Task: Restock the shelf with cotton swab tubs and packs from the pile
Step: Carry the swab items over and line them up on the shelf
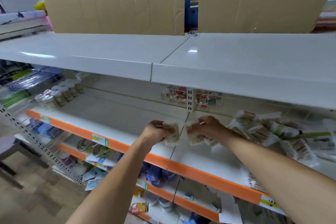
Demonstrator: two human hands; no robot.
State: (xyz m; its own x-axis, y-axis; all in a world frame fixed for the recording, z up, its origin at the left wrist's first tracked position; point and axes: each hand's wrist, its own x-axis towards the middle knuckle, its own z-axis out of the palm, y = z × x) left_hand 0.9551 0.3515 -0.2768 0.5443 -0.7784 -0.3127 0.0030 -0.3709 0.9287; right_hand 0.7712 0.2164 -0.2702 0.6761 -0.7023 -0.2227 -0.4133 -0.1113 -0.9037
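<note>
at frame centre, left hand point(156, 131) gripping one cotton swab pack point(172, 133), right hand point(205, 127) gripping another pack point(195, 135), both just above the white shelf point(116, 120). pile of packs point(269, 132) at right; row of tubs point(60, 93) at left of the shelf.

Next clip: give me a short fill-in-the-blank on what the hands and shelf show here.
1. Each hand, left hand and right hand, holds one ____ of cotton swabs.
2. The pile lies to the ____ of the hands.
3. The shelf edge is coloured ____.
4. The jars stand at the shelf's ____ end.

Missing: pack; right; orange; left
</note>
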